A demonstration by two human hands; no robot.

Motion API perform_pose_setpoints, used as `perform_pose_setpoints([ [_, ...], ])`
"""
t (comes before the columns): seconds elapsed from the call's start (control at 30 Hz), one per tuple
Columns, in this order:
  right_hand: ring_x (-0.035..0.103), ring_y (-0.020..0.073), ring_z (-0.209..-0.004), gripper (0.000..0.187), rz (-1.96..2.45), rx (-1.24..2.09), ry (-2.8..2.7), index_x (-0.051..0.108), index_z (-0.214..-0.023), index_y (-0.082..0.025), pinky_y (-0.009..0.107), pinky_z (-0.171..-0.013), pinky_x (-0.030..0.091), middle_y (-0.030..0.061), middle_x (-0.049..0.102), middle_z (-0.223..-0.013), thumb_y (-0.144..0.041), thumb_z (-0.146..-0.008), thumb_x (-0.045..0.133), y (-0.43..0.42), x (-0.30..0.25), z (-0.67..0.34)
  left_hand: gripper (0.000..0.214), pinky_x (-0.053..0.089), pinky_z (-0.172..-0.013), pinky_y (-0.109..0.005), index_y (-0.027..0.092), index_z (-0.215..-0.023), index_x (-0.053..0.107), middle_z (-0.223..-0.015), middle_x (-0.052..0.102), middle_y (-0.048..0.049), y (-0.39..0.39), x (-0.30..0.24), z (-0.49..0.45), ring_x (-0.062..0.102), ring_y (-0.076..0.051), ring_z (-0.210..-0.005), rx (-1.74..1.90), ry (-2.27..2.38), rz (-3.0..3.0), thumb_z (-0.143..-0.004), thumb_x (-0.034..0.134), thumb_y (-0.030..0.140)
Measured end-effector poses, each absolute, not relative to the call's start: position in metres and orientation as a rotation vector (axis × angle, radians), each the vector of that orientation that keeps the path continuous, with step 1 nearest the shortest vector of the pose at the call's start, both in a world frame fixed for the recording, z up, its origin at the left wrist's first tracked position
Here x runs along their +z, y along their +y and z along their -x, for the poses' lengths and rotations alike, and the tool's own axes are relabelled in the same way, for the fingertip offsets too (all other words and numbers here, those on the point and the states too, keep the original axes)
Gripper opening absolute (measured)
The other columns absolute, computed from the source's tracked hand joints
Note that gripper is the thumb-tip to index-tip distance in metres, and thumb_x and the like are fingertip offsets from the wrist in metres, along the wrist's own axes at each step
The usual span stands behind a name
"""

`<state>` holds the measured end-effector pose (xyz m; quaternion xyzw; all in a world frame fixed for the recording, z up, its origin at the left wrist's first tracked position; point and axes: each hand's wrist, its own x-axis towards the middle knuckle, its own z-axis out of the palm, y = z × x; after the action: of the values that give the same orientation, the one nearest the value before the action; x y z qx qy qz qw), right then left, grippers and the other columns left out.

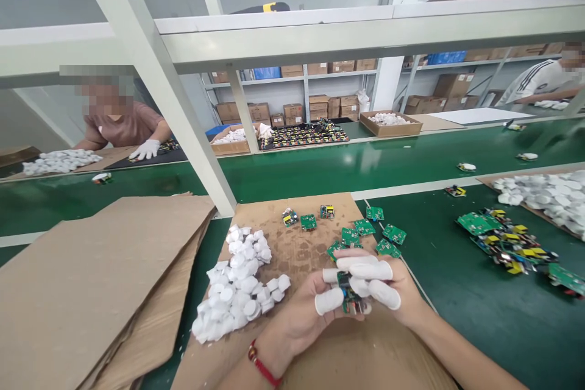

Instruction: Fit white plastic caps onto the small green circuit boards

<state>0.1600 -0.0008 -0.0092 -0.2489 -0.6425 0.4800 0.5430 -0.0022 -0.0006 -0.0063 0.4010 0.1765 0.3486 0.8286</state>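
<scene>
Above the cardboard sheet, my left hand (305, 308) grips a small circuit board (351, 301) with components on it. My right hand (397, 277) is closed over the same board from the right, its fingertips pressed near the top. White finger cots cover several fingertips on both hands, and they hide much of the board. Whether a white piece is also pinched there, I cannot tell. Left of my hands lies a heap of white chunky pieces (244, 283). Just beyond my fingers are several green circuit boards (364, 227), most with the solder side up.
Stacked cardboard sheets (105, 280) lie at left beside a slanted metal post (159, 73). A green conveyor belt (292, 177) crosses ahead, with scattered boards. More circuit boards (507, 241) and white pieces (548, 195) are at right. Two people work across the belt.
</scene>
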Motion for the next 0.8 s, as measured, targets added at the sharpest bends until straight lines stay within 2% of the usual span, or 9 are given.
perform_pose_setpoints([
  [0.13,0.055,0.0292,-0.11,0.057,0.589,1.501,-1.391,0.051,-0.123,-0.035,0.047,-0.084,0.047,0.0073,0.053,-0.127,-0.045,-0.07,0.068,-0.002,-0.007,-0.159,0.036,0.047,-0.068,-0.027,0.015,-0.092,0.069,-0.084,0.069,-0.009,-0.001,-0.003,0.004,0.063,-0.02,-0.077,0.74,0.433,-0.92,-0.062,0.074,0.034],
  [0.17,0.052,0.0288,-0.113,0.059,0.566,1.546,-1.423,0.05,-0.124,-0.035,0.046,-0.087,0.045,0.0078,0.051,-0.13,-0.044,-0.069,0.069,-0.002,-0.005,-0.159,0.039,0.047,-0.065,-0.026,0.016,-0.093,0.069,-0.083,0.069,-0.0082,-0.001,-0.002,0.005,0.063,-0.02,-0.075,0.719,0.452,-0.946,-0.059,0.076,0.034],
  [0.3,0.045,0.0294,-0.12,0.038,0.451,1.582,-1.664,0.067,-0.103,-0.027,0.044,-0.096,0.035,0.0107,0.05,-0.129,-0.041,-0.069,0.07,-0.003,0.003,-0.161,0.044,0.046,-0.062,-0.025,0.017,-0.089,0.07,-0.087,0.066,-0.006,-0.002,0.004,0.009,0.063,-0.021,-0.076,0.64,0.449,-1.061,-0.05,0.081,0.032],
  [0.37,0.045,0.0298,-0.119,0.03,0.401,1.604,-1.713,0.071,-0.09,-0.025,0.043,-0.094,0.037,0.0116,0.052,-0.126,-0.046,-0.069,0.067,-0.004,0.005,-0.16,0.043,0.047,-0.066,-0.027,0.016,-0.083,0.071,-0.088,0.065,-0.0054,-0.003,0.006,0.011,0.061,-0.022,-0.081,0.622,0.428,-1.111,-0.047,0.081,0.037],
  [0.47,0.048,0.0294,-0.116,0.03,0.382,1.639,-1.71,0.073,-0.079,-0.021,0.042,-0.092,0.039,0.0136,0.053,-0.124,-0.049,-0.069,0.067,-0.005,0.003,-0.158,0.039,0.047,-0.073,-0.029,0.015,-0.076,0.071,-0.09,0.063,-0.0038,-0.002,0.008,0.013,0.059,-0.021,-0.085,0.606,0.405,-1.154,-0.045,0.082,0.037],
  [0.57,0.047,0.0287,-0.117,0.032,0.351,1.633,-1.7,0.073,-0.078,-0.019,0.042,-0.093,0.037,0.015,0.051,-0.126,-0.048,-0.069,0.068,-0.004,0.0,-0.156,0.032,0.045,-0.073,-0.026,0.015,-0.07,0.07,-0.096,0.059,-0.0025,-0.002,0.008,0.012,0.057,-0.017,-0.085,0.62,0.379,-1.181,-0.044,0.083,0.029],
  [0.67,0.047,0.0281,-0.117,0.03,0.328,1.653,-1.695,0.072,-0.079,-0.019,0.043,-0.096,0.034,0.0145,0.048,-0.13,-0.047,-0.072,0.065,-0.003,0.0,-0.155,0.028,0.044,-0.07,-0.023,0.015,-0.067,0.069,-0.1,0.055,-0.002,-0.003,0.01,0.011,0.054,-0.014,-0.083,0.659,0.368,-1.207,-0.047,0.081,0.03],
  [0.8,0.046,0.0281,-0.118,0.027,0.333,1.673,-1.686,0.071,-0.08,-0.02,0.045,-0.097,0.033,0.0132,0.046,-0.132,-0.044,-0.071,0.067,-0.002,0.003,-0.154,0.025,0.043,-0.072,-0.024,0.014,-0.064,0.067,-0.094,0.054,-0.0019,-0.004,0.016,0.01,0.052,-0.013,-0.08,0.675,0.383,-1.251,-0.052,0.079,0.032],
])
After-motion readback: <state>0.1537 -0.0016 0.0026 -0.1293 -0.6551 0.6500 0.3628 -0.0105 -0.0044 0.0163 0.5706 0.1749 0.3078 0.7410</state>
